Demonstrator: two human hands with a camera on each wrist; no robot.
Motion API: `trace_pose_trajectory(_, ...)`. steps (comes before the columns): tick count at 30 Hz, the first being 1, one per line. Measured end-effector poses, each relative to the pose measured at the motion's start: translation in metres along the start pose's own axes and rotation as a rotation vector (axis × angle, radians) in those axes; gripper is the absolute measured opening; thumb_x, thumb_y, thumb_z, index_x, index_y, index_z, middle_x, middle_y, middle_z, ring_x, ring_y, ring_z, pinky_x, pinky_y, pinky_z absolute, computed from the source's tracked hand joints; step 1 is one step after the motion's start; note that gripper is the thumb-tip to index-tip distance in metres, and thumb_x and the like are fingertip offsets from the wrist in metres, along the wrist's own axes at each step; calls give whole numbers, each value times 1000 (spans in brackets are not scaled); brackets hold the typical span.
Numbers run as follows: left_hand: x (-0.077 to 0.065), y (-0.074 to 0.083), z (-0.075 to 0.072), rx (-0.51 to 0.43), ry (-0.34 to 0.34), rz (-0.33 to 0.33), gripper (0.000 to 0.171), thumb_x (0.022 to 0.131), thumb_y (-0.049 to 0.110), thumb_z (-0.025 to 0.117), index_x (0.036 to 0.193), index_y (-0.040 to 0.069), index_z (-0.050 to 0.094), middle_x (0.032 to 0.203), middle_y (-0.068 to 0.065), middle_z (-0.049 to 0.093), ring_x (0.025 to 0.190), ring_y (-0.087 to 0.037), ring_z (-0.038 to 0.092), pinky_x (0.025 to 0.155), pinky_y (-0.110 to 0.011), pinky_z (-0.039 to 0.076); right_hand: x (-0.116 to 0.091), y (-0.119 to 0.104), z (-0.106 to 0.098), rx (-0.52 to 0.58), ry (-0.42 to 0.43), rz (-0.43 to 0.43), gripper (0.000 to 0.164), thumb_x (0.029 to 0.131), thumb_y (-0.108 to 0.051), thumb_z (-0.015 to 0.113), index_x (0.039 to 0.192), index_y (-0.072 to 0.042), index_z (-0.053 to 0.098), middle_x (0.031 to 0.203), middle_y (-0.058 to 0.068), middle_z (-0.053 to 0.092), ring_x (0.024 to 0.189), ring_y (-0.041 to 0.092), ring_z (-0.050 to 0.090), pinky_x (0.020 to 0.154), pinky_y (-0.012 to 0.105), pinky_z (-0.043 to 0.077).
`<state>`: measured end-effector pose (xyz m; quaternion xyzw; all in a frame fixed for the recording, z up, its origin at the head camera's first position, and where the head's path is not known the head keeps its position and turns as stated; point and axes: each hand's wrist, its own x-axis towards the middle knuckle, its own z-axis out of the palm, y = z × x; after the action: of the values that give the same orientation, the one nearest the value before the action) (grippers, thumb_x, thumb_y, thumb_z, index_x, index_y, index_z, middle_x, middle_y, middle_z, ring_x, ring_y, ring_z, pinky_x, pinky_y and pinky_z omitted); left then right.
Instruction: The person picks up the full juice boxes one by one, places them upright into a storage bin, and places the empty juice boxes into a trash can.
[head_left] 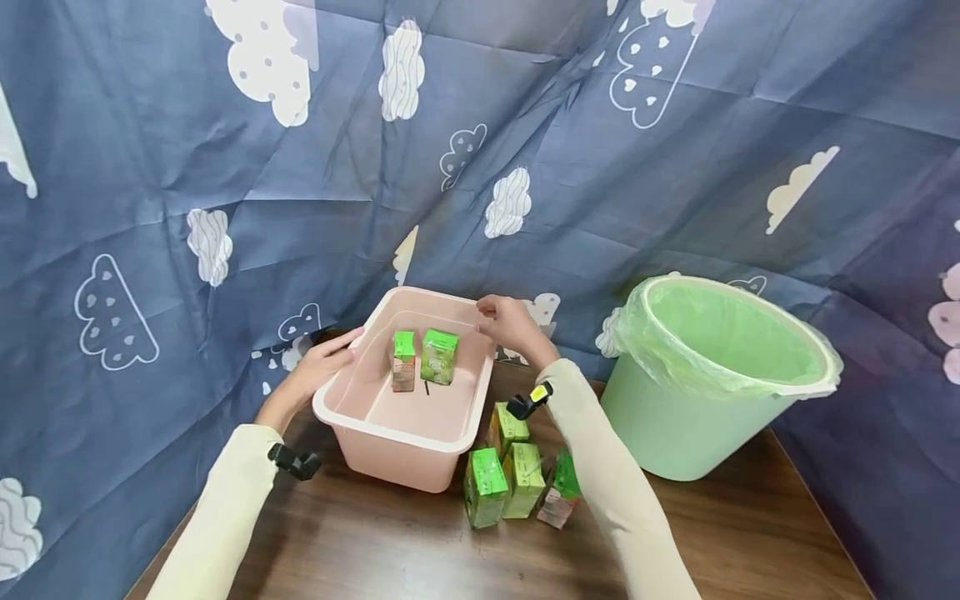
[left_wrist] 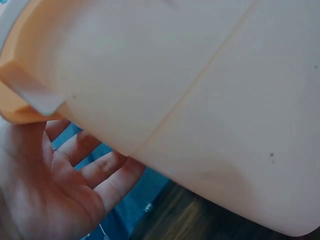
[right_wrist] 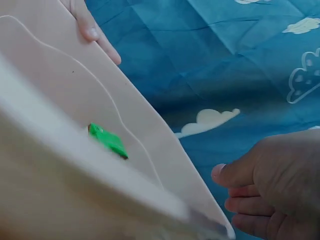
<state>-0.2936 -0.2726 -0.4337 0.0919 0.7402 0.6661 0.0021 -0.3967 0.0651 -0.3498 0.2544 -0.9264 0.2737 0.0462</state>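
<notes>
A pale pink plastic basin (head_left: 390, 433) stands at the centre of the head view, two small green-topped cartons inside: a narrow one (head_left: 403, 361) and a wider one (head_left: 438, 357). My left hand (head_left: 318, 367) holds the basin's left rim. Its fingers (left_wrist: 117, 185) lie against the outer wall in the left wrist view, and the right wrist view shows its thumb over the rim. My right hand (head_left: 510, 323) is at the far right corner, its fingers loosely bent. In the right wrist view a gap shows between that thumb (right_wrist: 225, 172) and the rim.
Several green cartons (head_left: 487, 487) stand on the brown wooden surface (head_left: 360, 550) right of the basin, partly under my right forearm. A light green bin (head_left: 660, 425) with a clear plastic liner stands farther right. Blue cloud-patterned cloth (head_left: 337, 167) hangs behind.
</notes>
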Motion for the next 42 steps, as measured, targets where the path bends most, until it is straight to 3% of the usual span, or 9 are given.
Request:
trace_pose_trajectory(7,-9,4,-11,31,6,-24,57,105,17,55,157,5,34,152,-28,42,129,-40,51,88,-19,52,-41,20,-13,42,19,3,41,96,-13,69,134,-1,63,132,17,65,121,33,63,99,46,52)
trace_pose_trajectory(13,-11,6,-12,57,13,-20,58,105,19,56,157,5,34,154,-26,40,130,-33,51,89,-17,50,-79,46,-26,20,95,-2,39,94,-12,71,131,1,65,128,19,67,115,34,66,97,47,53)
trace_pose_trajectory(17,-11,5,-10,54,6,-19,58,106,20,56,157,6,33,154,-26,39,130,-30,52,90,-17,50,-111,63,-31,67,124,44,42,93,-12,73,132,2,63,130,20,66,117,36,64,99,48,52)
trace_pose_trajectory(21,-12,5,-9,69,16,-26,58,106,20,55,157,6,33,155,-26,39,133,-36,48,89,-15,50,-140,74,-30,115,130,94,46,95,-14,72,136,2,59,134,22,63,119,39,63,99,50,52)
trace_pose_trajectory(25,-12,5,-5,81,13,-28,57,106,20,54,157,5,33,156,-25,38,134,-37,46,89,-14,49,-164,81,-25,104,152,129,49,95,-17,73,137,2,58,133,23,63,120,40,61,98,54,50)
trace_pose_trajectory(31,-8,3,2,72,9,-24,57,106,19,54,157,5,33,155,-26,39,126,-23,55,89,-15,50,-197,91,-14,106,138,168,49,95,-22,72,137,0,58,132,22,63,119,40,61,97,55,50)
trace_pose_trajectory(36,-6,4,5,83,19,-24,58,106,21,56,157,5,34,154,-26,40,111,-2,59,88,-15,50,-220,98,-4,164,133,206,50,96,-26,72,137,-2,59,133,22,63,122,41,60,99,55,50)
trace_pose_trajectory(42,-6,7,7,112,22,-24,58,106,24,55,157,6,35,153,-26,41,106,4,57,87,-14,49,-239,107,12,229,136,228,51,97,-31,71,138,-2,59,132,22,63,121,41,60,99,56,50)
